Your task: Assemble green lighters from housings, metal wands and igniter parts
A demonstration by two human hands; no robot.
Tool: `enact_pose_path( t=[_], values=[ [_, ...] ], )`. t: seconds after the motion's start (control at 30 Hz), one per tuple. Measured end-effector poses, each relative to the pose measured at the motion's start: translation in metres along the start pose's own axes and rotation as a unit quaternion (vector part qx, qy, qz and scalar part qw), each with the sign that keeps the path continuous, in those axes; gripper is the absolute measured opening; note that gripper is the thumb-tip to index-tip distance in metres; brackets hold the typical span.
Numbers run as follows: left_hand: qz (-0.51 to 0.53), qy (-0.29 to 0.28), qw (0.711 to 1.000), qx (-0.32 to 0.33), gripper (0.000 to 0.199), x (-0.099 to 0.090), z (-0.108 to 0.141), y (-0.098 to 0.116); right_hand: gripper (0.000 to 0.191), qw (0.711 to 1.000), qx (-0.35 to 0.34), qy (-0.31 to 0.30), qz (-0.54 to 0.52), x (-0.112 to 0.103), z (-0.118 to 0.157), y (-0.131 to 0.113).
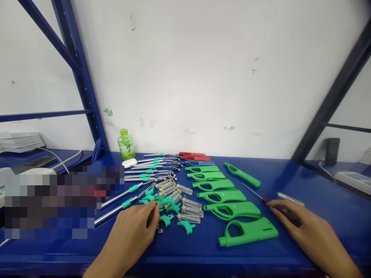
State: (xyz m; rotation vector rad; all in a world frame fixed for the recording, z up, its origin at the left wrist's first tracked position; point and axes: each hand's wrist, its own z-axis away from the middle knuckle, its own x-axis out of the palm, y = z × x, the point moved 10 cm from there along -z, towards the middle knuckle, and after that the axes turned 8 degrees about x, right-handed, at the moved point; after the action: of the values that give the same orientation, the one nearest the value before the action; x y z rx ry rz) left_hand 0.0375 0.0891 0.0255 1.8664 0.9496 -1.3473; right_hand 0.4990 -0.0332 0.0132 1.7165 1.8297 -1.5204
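Note:
My left hand (135,226) is at the pile of teal plastic trigger pieces (174,208), thumb and fingers drawn together; what they hold, if anything, is hidden. Beside it lie several clear lighter fuel tanks (189,211). My right hand (304,227) pinches the red handle of a thin screwdriver (253,191), its shaft pointing away to the left. Several green lighter casing halves (249,231) lie in a column between my hands. A clear tube-shaped part (290,198) rests just beyond my right hand.
Metal lighter rods with wires (113,213) lie at the left. Red casings (195,154), a blue casing (199,163) and a separate green casing half (242,175) are farther back. A green drink bottle (126,146) and a white oval object (129,163) stand near the wall.

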Motion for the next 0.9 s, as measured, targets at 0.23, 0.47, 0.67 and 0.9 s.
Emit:
enact_pose_path(
  t=[0.23,0.47,0.67,0.9],
  values=[
    [0.016,-0.027,0.999,-0.029,0.047,0.002,-0.001,-0.004,0.037,0.999,-0.032,-0.002,0.015,0.0061,0.0029,-0.0025],
    [0.032,-0.05,0.997,-0.055,0.059,0.0026,-0.0022,-0.0062,0.037,0.999,-0.035,0.004,0.019,0.0086,0.004,-0.0021],
    [0.031,-0.057,0.996,-0.068,0.068,0.0011,-0.0015,-0.0081,0.041,0.999,-0.045,0.009,0.023,0.0078,0.0048,-0.0045],
    [0.022,-0.068,0.995,-0.067,0.067,0.001,-0.001,-0.0072,0.04,0.998,-0.051,0.008,0.025,0.0066,0.0063,-0.0071]
  ],
)
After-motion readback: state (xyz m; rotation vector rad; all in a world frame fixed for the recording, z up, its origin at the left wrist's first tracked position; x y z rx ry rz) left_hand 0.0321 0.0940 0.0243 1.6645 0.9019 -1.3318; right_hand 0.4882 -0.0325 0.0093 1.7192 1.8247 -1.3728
